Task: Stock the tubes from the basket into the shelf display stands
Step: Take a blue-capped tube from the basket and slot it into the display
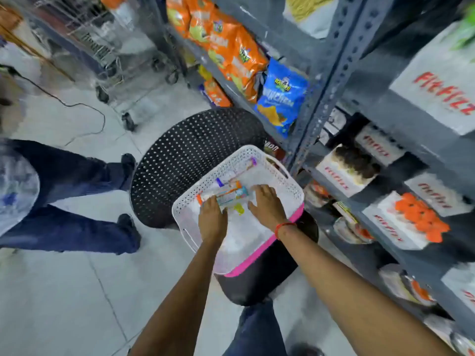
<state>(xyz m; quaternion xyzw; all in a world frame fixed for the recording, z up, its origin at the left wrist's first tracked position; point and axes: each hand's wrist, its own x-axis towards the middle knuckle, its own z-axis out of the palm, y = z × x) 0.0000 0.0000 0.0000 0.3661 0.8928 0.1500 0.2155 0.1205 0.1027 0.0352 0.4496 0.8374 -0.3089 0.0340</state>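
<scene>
A white perforated basket (279,179) with a pink edge rests on a black chair at the centre of the head view. Several tubes (231,195) with coloured caps lie across its far half, and one more tube (243,167) lies near the back rim. Both hands are inside the basket. My left hand (212,219) rests palm down at the tubes' left end, fingers on them. My right hand (267,204) lies palm down at their right end, fingers spread over the pile. Whether either hand grips a tube is hidden under the palms. White display stands (401,224) sit on the shelves at right.
A grey metal shelf (326,80) runs along the right with snack bags above and boxed stands below. A black perforated chair (187,160) holds the basket. Another person's legs (77,201) stand at left, with wire trolleys (108,55) and a floor cable behind.
</scene>
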